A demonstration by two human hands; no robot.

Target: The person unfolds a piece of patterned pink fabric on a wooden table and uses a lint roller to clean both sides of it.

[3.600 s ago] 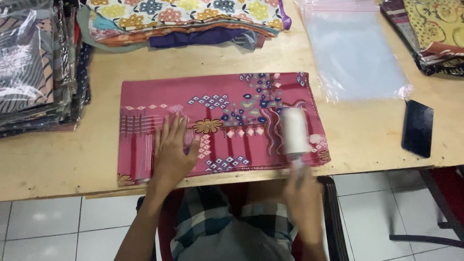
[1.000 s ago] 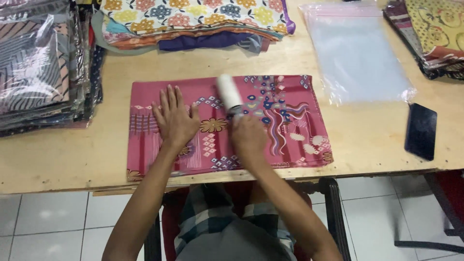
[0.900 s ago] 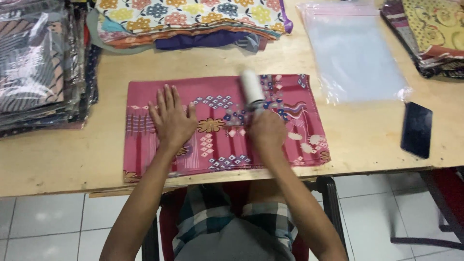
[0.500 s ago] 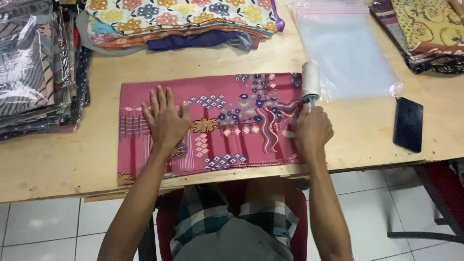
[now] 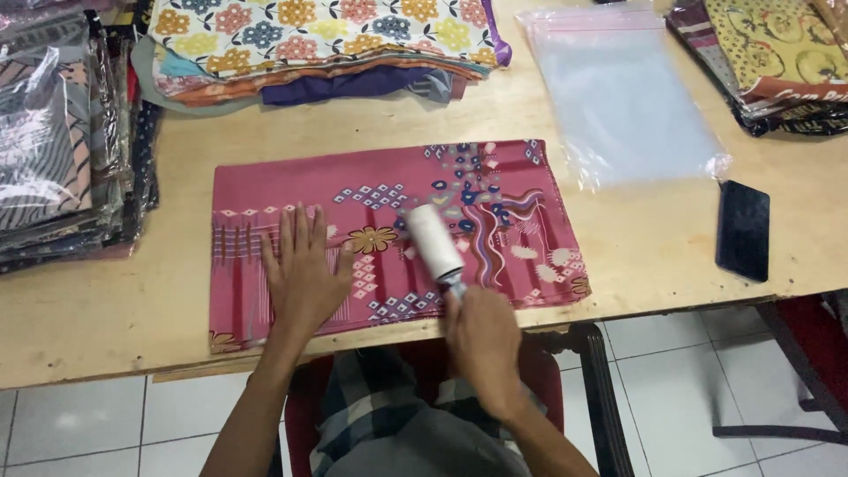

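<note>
Nearest the camera, the person's lap in checked cloth and a red chair seat show below the table edge, the forearms rising from the bottom border. The right hand (image 5: 481,340) is closed around the handle of a white lint roller (image 5: 435,243); the handle itself is almost wholly hidden inside the fist, and only the roller's barrel shows, lying on the cloth and angled up and to the left. The left hand (image 5: 302,269) lies open and flat, fingers spread, pressing on the left half of a folded pink patterned cloth (image 5: 495,203), which lies on the wooden table (image 5: 115,309) with its near edge just at the table's front edge. To the right of the cloth, apart from it, a dark phone (image 5: 742,230) lies face down, or with its screen off; which one cannot be told. Beyond the cloth's right corner lies a clear plastic bag (image 5: 618,97), its top cut off by the frame. Farther back sits a stack of folded flowered fabrics (image 5: 318,44), and at the left a pile of bagged cloths (image 5: 62,132), both cropped by the borders. At the far right corner another fabric pile (image 5: 768,62) is only partly in view
</note>
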